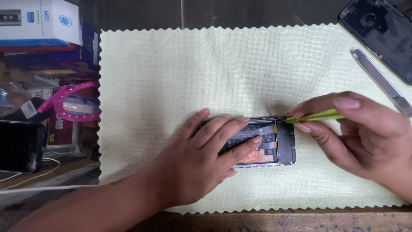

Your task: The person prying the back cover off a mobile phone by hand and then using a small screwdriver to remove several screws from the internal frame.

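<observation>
— Phone [274, 141], back off, lies on the pale cloth [171, 77]; left hand [201, 159] presses flat, fingers spread on it.
— Right hand [360, 137]?
— Pinching a green pry tool [317, 116] at the top edge. Prying, I judge; gentle leverage next.

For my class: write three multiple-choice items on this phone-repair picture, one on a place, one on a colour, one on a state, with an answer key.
1. Where does the metal pry tool lie?
A. on the cloth, right of the hands
B. under the phone
C. in the left hand

2. What colour is the tool in the right hand?
A. red
B. green
C. black

3. In what state is the phone under the left hand?
A. back cover on
B. wrapped in cloth
C. back off, insides exposed

Key: 1 A, it rests on the cloth near the right edge; 2 B, its tip is yellow-green; 3 C, battery and ribbon cable show.
</observation>
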